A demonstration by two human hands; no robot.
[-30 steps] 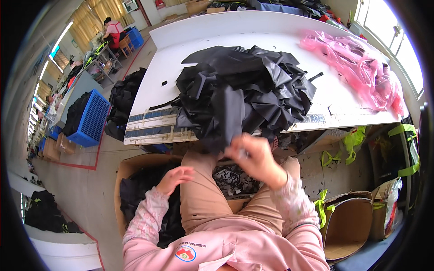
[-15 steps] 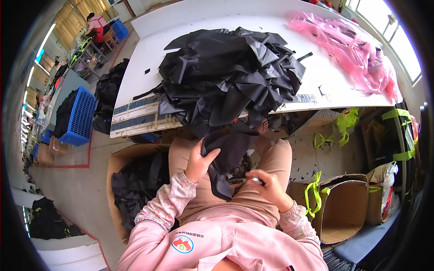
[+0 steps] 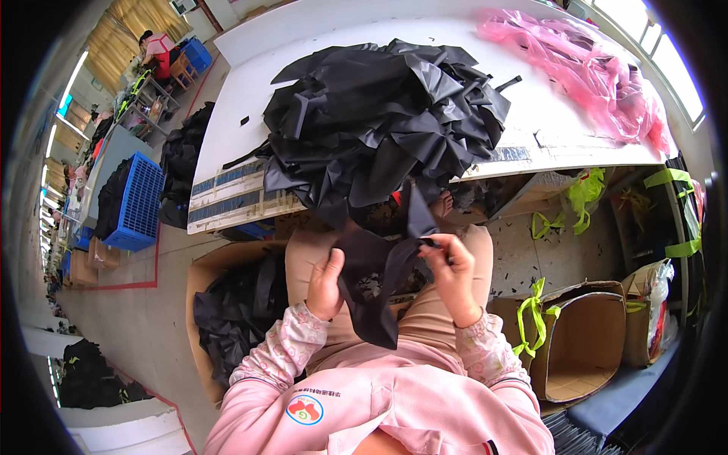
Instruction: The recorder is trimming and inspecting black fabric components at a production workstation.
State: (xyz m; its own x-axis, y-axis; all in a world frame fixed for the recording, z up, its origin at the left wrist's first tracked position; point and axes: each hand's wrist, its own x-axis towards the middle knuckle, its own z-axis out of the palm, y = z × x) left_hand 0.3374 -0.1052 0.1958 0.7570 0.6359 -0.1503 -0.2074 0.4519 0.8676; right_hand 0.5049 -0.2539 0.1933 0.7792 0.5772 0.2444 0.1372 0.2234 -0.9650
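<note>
A dark piece of black fabric (image 3: 371, 292) hangs between my two hands above my lap, its lower end drooping. My left hand (image 3: 326, 287) grips its left edge, thumb up and fingers behind the cloth. At the upper right edge, my right hand (image 3: 453, 274) pinches the fabric between thumb and fingers. Whether a small tool is also in my right hand cannot be made out. Just beyond, a large heap of black sheet material (image 3: 371, 114) covers the middle of the white table (image 3: 231, 95) and hangs over its near edge.
An open cardboard box (image 3: 218, 256) holding black pieces stands by my left leg. To my right are another cardboard box (image 3: 582, 356) and yellow-green strips (image 3: 535, 322). Pink plastic sheeting (image 3: 584, 87) lies on the table. Farther left are a blue crate (image 3: 140, 201) and a person (image 3: 158, 49).
My right hand has moved up and forward from beside the cloth and now pinches its upper right edge. The piece has opened out between both hands; the shiny metal at my right fingers no longer shows.
</note>
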